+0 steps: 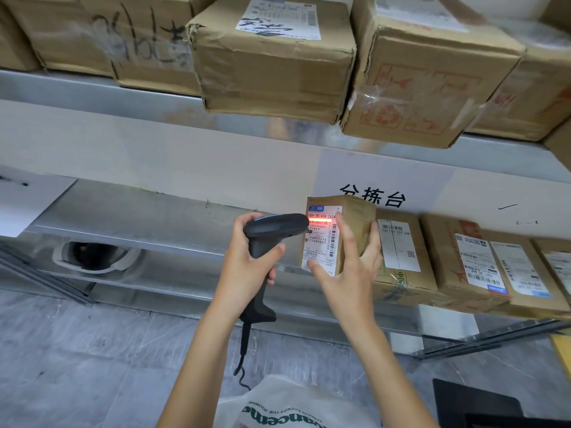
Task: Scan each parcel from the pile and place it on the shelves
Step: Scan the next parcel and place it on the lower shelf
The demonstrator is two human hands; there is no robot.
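Parcel [349, 233], upright, clasped in right grip [352, 267]; scanner [272, 239], clenched in left grip [247, 254], just leftward, beam across label.

Grey marble floor [77, 350], white wall [154, 156]

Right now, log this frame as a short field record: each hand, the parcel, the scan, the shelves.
left hand: grips black corded scanner
right hand: holds small brown parcel upright at lower shelf
scan: red line across parcel's label
lower shelf: boxes to the right
upper shelf: row of cardboard boxes
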